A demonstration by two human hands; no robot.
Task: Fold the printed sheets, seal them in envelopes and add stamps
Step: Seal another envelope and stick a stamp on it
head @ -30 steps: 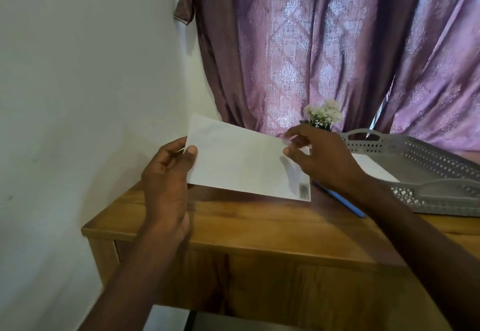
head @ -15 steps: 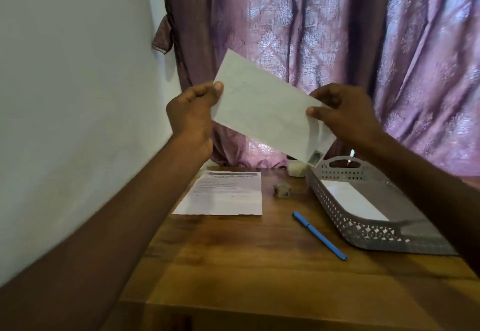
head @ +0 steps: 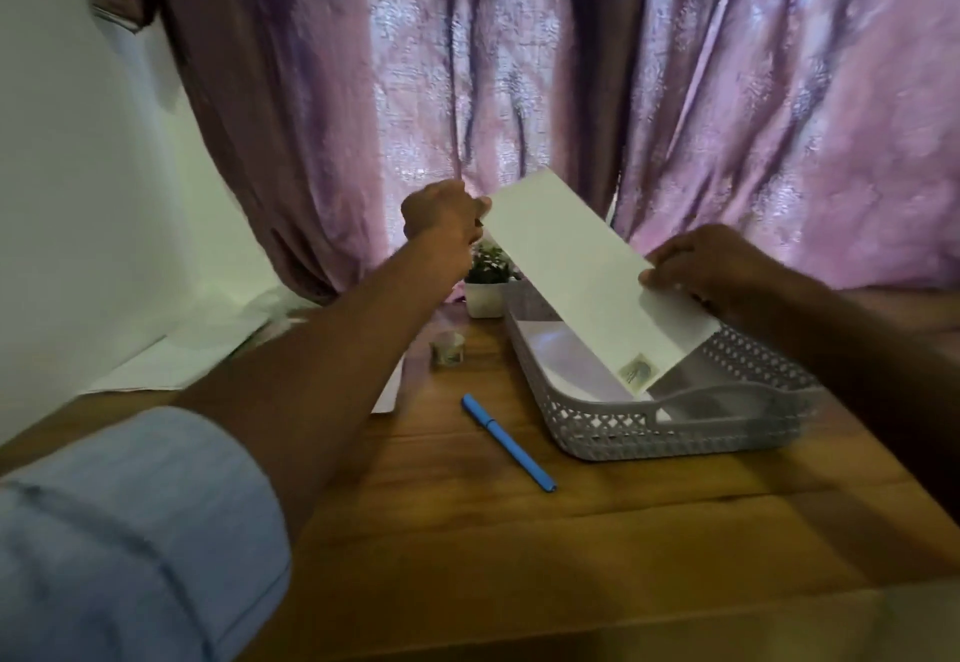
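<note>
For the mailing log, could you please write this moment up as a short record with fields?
held item: envelope, white, tilted over the tray
stamp: stamp stuck on the envelope's lowest corner
left hand: left hand pinches the envelope's far end
right hand: right hand pinches its near right edge
tray: grey lattice tray on the table, white paper lying inside
table items: blue pen, tape roll, potted plant, printed sheets mostly hidden by the left arm
</note>
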